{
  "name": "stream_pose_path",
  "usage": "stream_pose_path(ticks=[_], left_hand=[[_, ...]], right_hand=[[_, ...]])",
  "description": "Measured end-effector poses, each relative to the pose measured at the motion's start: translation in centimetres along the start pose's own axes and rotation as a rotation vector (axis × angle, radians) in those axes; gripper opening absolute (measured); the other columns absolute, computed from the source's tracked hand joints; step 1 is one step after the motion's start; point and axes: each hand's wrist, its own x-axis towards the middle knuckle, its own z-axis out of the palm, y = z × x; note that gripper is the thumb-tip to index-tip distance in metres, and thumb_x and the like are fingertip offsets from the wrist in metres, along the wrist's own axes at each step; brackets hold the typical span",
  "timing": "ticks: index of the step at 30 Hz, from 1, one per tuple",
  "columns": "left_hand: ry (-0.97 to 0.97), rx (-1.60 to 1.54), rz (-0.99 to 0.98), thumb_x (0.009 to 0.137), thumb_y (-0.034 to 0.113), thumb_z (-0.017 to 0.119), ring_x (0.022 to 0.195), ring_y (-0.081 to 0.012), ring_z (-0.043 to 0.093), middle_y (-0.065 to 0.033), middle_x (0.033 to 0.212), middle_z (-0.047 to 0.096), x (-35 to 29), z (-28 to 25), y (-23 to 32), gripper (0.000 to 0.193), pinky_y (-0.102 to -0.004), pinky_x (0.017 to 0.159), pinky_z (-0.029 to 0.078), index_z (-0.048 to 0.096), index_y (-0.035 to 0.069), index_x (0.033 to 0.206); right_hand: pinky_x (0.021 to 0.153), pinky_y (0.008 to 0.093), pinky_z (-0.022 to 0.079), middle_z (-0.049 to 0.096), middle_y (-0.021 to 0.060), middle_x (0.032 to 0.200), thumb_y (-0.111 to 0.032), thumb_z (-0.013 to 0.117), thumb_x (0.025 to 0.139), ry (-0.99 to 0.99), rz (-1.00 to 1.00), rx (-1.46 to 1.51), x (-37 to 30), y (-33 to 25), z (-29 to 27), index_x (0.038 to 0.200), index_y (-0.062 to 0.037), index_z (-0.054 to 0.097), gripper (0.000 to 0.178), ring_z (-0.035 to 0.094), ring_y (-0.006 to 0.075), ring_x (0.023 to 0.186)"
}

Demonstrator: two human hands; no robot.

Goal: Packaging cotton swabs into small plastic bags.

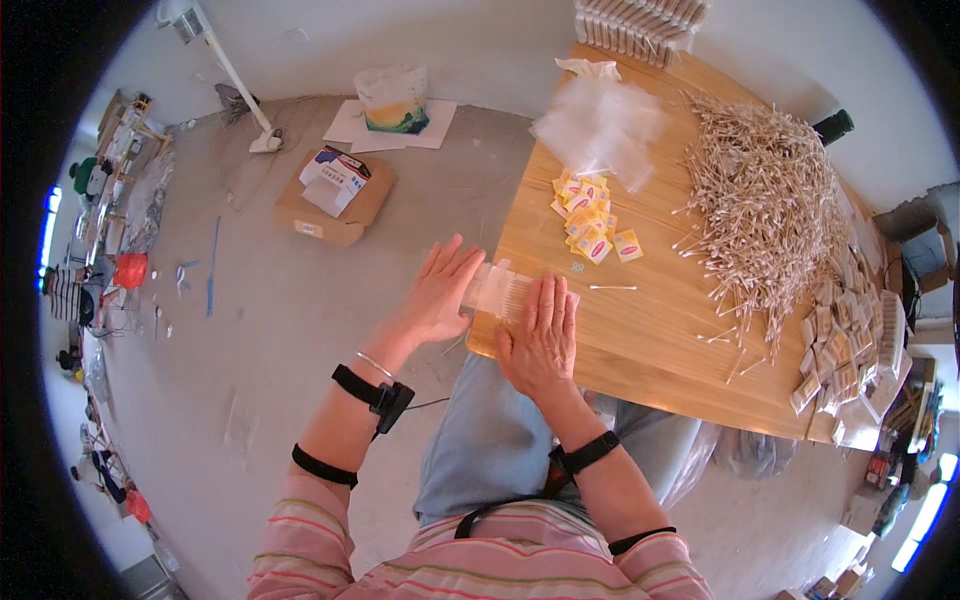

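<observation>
1. A small clear plastic bag of cotton swabs (pixel 503 290) lies flat at the near left edge of the wooden tabletop (pixel 650 330), partly overhanging the corner toward the person.
2. The right hand (pixel 540 335) lies palm down on the right part of this bag, its fingers (pixel 548 296) straight, close together and pressed flat; they grip nothing.
3. The left hand (pixel 440 290) touches the bag's left end from beyond the tabletop edge, fingers spread wide and extended, palm turned toward the bag.
4. Both wrists carry black straps, and the left one also bears a thin bangle; the sleeves are pink with stripes.
5. Just beyond the right hand a single cotton swab (pixel 612 287) lies alone on the wood.
6. Farther up sits a loose cluster of small yellow labels (pixel 592 220), near the bag but apart from it.
7. Behind the labels lies a heap of empty clear bags (pixel 600 125).
8. To the right a large pile of loose cotton swabs (pixel 765 200) covers much of the tabletop.
9. Along the right edge filled packets (pixel 840 350) are stacked in a band.
10. At the far edge stands a row of packed bundles (pixel 640 25).
11. On the floor to the left rests a cardboard box (pixel 335 200) with a printed carton on top.
</observation>
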Motion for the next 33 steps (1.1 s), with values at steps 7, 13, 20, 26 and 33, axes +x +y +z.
stream_pose_path(ticks=[7, 13, 20, 26, 33], left_hand=[[-0.127, 0.113, 0.053, 0.070, 0.011, 0.071, 0.141, -0.0268, 0.026, -0.0116, 0.139, 0.047, 1.0, -0.7, -0.3, 0.067, -0.0444, 0.119, 0.011, 0.045, 0.004, 0.132], [-0.111, 0.113, 0.109, 0.069, 0.011, 0.074, 0.139, -0.0254, 0.031, -0.0107, 0.136, 0.050, 0.9, -0.7, -0.6, 0.069, -0.0450, 0.119, 0.013, 0.045, 0.006, 0.132], [-0.007, -0.013, 0.042, 0.070, 0.014, 0.077, 0.139, -0.0297, 0.031, -0.0140, 0.142, 0.043, 0.1, -0.4, -3.3, 0.076, -0.0442, 0.117, 0.017, 0.042, 0.006, 0.136], [0.328, -0.656, -0.429, 0.086, 0.032, 0.068, 0.132, -0.0255, 0.042, -0.0186, 0.137, 0.047, -1.0, 2.2, -5.9, 0.064, -0.0394, 0.110, 0.032, 0.041, 0.001, 0.136], [0.160, -1.129, -0.598, 0.091, 0.030, 0.065, 0.092, -0.0134, 0.059, -0.0054, 0.101, 0.065, 0.1, 3.3, -3.4, 0.037, -0.0290, 0.080, 0.048, 0.061, -0.001, 0.111]], right_hand=[[0.118, 0.0472, 0.007, 0.016, 0.0274, 0.152, -0.040, 0.048, 0.087, -0.024, -0.044, 0.000, 0.9, -1.2, 0.9, 0.142, 0.0114, 0.022, 0.080, 0.010, 0.0399, 0.144], [0.116, 0.0503, 0.010, 0.019, 0.0314, 0.149, -0.036, 0.050, 0.087, 0.047, -0.052, 0.076, 2.0, -2.8, 2.2, 0.140, 0.0143, 0.023, 0.078, 0.012, 0.0438, 0.142], [0.116, 0.0516, 0.007, 0.014, 0.0349, 0.149, -0.031, 0.051, 0.084, 0.003, -0.040, 0.117, 2.4, -4.4, 2.0, 0.141, 0.0155, 0.016, 0.082, 0.008, 0.0463, 0.142], [0.116, 0.0510, 0.004, 0.011, 0.0353, 0.150, -0.032, 0.053, 0.082, 0.001, -0.029, 0.124, 2.6, -5.0, 2.2, 0.142, 0.0158, 0.011, 0.087, 0.005, 0.0460, 0.143], [0.116, 0.0514, 0.005, 0.012, 0.0363, 0.149, -0.035, 0.054, 0.083, 0.024, -0.032, 0.082, 2.9, -5.7, 2.9, 0.142, 0.0156, 0.011, 0.089, 0.006, 0.0473, 0.142]])
